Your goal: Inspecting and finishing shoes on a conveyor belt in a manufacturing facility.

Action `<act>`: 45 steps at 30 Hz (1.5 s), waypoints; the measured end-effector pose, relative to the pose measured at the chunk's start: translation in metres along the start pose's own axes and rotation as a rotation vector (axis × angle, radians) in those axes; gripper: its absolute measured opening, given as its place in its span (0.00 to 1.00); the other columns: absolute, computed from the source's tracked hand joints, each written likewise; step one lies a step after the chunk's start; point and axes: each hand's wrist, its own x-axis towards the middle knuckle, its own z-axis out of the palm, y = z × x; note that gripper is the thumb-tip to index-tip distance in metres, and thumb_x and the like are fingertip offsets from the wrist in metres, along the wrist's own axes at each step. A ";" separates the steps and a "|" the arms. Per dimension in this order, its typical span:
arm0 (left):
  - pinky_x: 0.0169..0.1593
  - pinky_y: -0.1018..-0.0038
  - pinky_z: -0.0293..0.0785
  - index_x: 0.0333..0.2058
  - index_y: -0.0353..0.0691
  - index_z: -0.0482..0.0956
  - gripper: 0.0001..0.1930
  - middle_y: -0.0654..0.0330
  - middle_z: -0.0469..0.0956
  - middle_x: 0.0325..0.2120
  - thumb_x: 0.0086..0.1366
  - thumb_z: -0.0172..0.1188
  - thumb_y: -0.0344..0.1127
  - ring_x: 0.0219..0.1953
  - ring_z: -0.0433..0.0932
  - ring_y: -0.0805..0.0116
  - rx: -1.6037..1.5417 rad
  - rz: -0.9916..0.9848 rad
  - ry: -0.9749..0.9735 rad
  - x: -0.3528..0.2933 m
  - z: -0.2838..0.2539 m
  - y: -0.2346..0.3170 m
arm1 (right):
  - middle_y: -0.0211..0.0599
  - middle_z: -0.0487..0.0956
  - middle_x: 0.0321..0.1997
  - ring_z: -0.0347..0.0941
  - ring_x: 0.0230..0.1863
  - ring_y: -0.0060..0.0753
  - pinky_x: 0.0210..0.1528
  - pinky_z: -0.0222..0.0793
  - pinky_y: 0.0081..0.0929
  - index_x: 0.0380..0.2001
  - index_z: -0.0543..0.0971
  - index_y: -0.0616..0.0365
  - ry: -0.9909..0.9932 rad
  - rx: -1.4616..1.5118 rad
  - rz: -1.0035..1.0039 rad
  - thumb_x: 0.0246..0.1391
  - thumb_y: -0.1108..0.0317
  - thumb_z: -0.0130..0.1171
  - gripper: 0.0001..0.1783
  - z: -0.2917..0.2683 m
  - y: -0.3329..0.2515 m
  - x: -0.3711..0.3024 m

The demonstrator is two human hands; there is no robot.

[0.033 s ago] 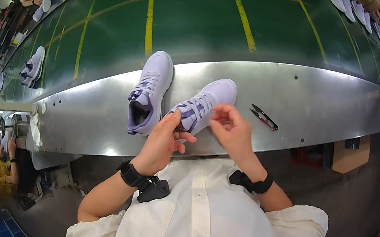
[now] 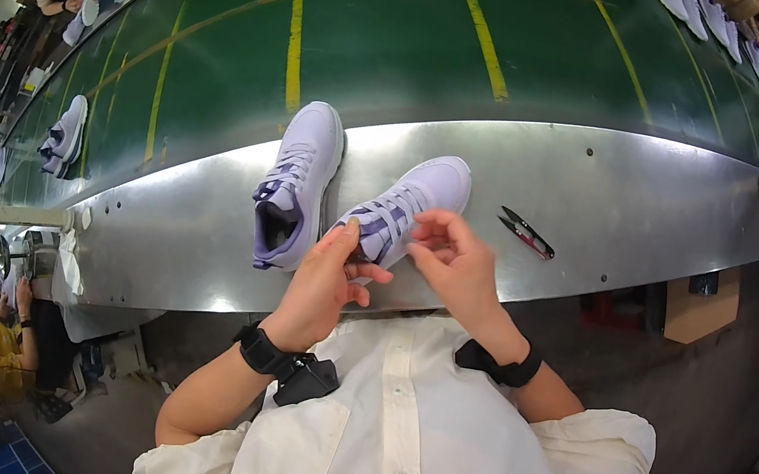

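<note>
Nothing has shifted since the moment before: both hands stay at the nearer shoe. The left hand (image 2: pixel 329 274) pinches the lace area with thumb and fingers closed on it, and the right hand (image 2: pixel 456 261) has its fingertips drawn together on the same laces. That pale lilac sneaker (image 2: pixel 411 204) with darker purple straps lies on the steel ledge (image 2: pixel 630 200), beside its twin sneaker (image 2: pixel 298 182). Small snips (image 2: pixel 527 232) rest to the right.
</note>
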 end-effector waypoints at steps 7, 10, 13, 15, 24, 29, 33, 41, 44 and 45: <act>0.30 0.79 0.69 0.48 0.44 0.70 0.20 0.65 0.75 0.43 0.69 0.47 0.53 0.40 0.78 0.74 0.005 -0.005 -0.039 0.001 0.002 -0.001 | 0.36 0.78 0.35 0.76 0.34 0.23 0.36 0.73 0.18 0.42 0.74 0.61 -0.061 0.011 -0.019 0.49 0.78 0.61 0.15 0.007 -0.007 -0.007; 0.30 0.79 0.69 0.48 0.44 0.70 0.19 0.65 0.75 0.42 0.69 0.50 0.51 0.40 0.78 0.74 0.013 -0.003 -0.052 -0.002 0.002 0.001 | 0.36 0.78 0.34 0.76 0.33 0.23 0.36 0.74 0.19 0.42 0.75 0.61 -0.053 0.019 -0.007 0.49 0.78 0.61 0.15 0.009 -0.009 -0.007; 0.29 0.79 0.69 0.48 0.43 0.69 0.17 0.66 0.75 0.41 0.69 0.52 0.48 0.41 0.78 0.73 0.028 -0.004 -0.061 -0.001 0.001 0.002 | 0.35 0.78 0.32 0.76 0.31 0.24 0.34 0.73 0.20 0.41 0.75 0.60 -0.025 -0.037 -0.046 0.48 0.78 0.60 0.14 0.014 -0.008 -0.006; 0.28 0.78 0.68 0.47 0.43 0.68 0.15 0.66 0.74 0.41 0.69 0.52 0.46 0.41 0.78 0.72 0.032 -0.011 -0.060 -0.002 0.002 0.002 | 0.36 0.77 0.30 0.76 0.28 0.28 0.32 0.73 0.23 0.40 0.75 0.60 -0.005 -0.100 -0.101 0.48 0.77 0.59 0.14 0.018 -0.009 -0.007; 0.25 0.81 0.68 0.45 0.42 0.72 0.16 0.64 0.77 0.38 0.68 0.53 0.48 0.37 0.79 0.74 0.035 0.044 0.014 0.001 0.002 -0.004 | 0.32 0.75 0.24 0.73 0.25 0.21 0.28 0.73 0.23 0.38 0.76 0.60 -0.130 -0.137 -0.096 0.44 0.75 0.59 0.13 0.011 -0.003 0.013; 0.25 0.81 0.66 0.45 0.40 0.70 0.15 0.62 0.77 0.40 0.69 0.51 0.45 0.38 0.81 0.71 0.086 0.010 -0.013 0.006 -0.003 -0.003 | 0.26 0.73 0.26 0.70 0.24 0.15 0.27 0.76 0.18 0.40 0.74 0.64 -0.447 0.311 0.312 0.47 0.74 0.56 0.14 -0.009 0.001 0.031; 0.25 0.81 0.66 0.45 0.40 0.70 0.15 0.62 0.77 0.40 0.69 0.51 0.45 0.38 0.80 0.71 0.090 0.004 -0.036 0.006 -0.002 -0.003 | 0.27 0.73 0.29 0.71 0.27 0.15 0.29 0.77 0.19 0.42 0.73 0.63 -0.535 0.339 0.378 0.49 0.76 0.56 0.15 -0.021 -0.002 0.036; 0.24 0.83 0.65 0.45 0.39 0.71 0.15 0.63 0.77 0.39 0.69 0.52 0.44 0.33 0.80 0.74 0.197 -0.002 -0.014 0.004 0.002 0.002 | 0.30 0.75 0.31 0.72 0.30 0.16 0.32 0.74 0.17 0.44 0.72 0.63 -0.392 0.247 0.171 0.51 0.76 0.57 0.16 -0.038 -0.025 0.051; 0.24 0.84 0.65 0.44 0.38 0.73 0.15 0.64 0.77 0.37 0.68 0.53 0.43 0.31 0.79 0.76 0.301 0.019 -0.022 0.002 0.000 0.004 | 0.30 0.76 0.32 0.73 0.31 0.16 0.35 0.73 0.17 0.44 0.73 0.61 -0.396 0.165 0.166 0.51 0.77 0.58 0.15 -0.034 -0.028 0.051; 0.24 0.84 0.65 0.44 0.38 0.73 0.15 0.64 0.77 0.37 0.68 0.53 0.43 0.31 0.79 0.76 0.300 0.019 -0.028 0.003 -0.001 0.003 | 0.30 0.76 0.32 0.73 0.31 0.16 0.35 0.73 0.17 0.44 0.73 0.61 -0.391 0.160 0.167 0.51 0.77 0.58 0.15 -0.033 -0.028 0.052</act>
